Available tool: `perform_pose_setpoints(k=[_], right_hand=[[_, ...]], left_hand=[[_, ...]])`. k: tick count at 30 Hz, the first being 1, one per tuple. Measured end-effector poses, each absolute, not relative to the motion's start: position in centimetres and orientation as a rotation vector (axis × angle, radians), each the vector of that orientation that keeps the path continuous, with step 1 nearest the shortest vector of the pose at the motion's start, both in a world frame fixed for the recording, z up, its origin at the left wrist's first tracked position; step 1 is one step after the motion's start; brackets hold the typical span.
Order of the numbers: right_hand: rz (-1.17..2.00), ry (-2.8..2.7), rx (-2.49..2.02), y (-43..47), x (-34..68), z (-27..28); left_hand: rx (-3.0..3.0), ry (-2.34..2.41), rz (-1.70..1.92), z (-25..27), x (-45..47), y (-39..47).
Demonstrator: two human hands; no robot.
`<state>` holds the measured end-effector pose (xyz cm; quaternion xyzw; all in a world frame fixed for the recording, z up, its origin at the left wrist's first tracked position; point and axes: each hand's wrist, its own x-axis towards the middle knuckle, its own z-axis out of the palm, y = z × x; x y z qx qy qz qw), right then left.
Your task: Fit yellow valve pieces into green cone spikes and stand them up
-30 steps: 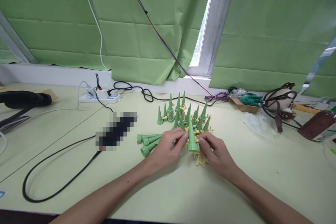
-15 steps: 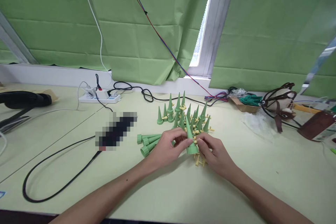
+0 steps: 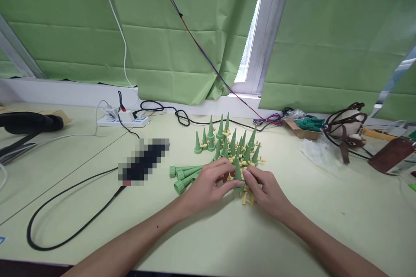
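My left hand (image 3: 212,181) is closed on a green cone-shaped watering spike (image 3: 237,171), fingers behind it and thumb at its base. The spike's tip points up and away from me. My right hand (image 3: 268,188) pinches at the spike's right side; a small yellow piece seems to be between its fingertips, mostly hidden. Beneath the hands lie loose yellow T-shaped valves (image 3: 247,199). Just behind, several green spikes (image 3: 233,145) stand on their wide ends, many with yellow valves sticking out. Left of my left hand, several green spikes (image 3: 185,173) lie on their sides.
A blurred-out dark object (image 3: 144,162) with a black cable lies on the table (image 3: 208,242) to the left. Along the back are a white power strip (image 3: 123,121) and black cord. At the right are clear plastic bags (image 3: 320,153), a small cardboard box (image 3: 300,130) and a dark red container (image 3: 393,156).
The held spike has tilted, its tip lower and farther from me. My left fingers have shifted slightly right along with it. My right hand stays almost in place.
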<state>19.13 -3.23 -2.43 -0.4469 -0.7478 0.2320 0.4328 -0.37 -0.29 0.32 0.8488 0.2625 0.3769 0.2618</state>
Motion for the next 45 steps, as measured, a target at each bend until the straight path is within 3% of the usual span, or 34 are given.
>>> perform_pose_setpoints(k=[25,33,45], right_hand=[[0.576,-1.661,-1.162,-3.15,19.17,-2.54],[0.636,-1.717,-1.091,-3.36,19.27,-2.57],[0.678,-1.731,-1.067,-3.43,19.38,-2.48]], left_hand=[[2.205,0.822,1.061,0.25,-0.25,-0.44],[2.329,0.895,0.862,-0.04,-0.24,-0.07],[2.314,0.918,0.877,0.36,-0.26,-0.34]])
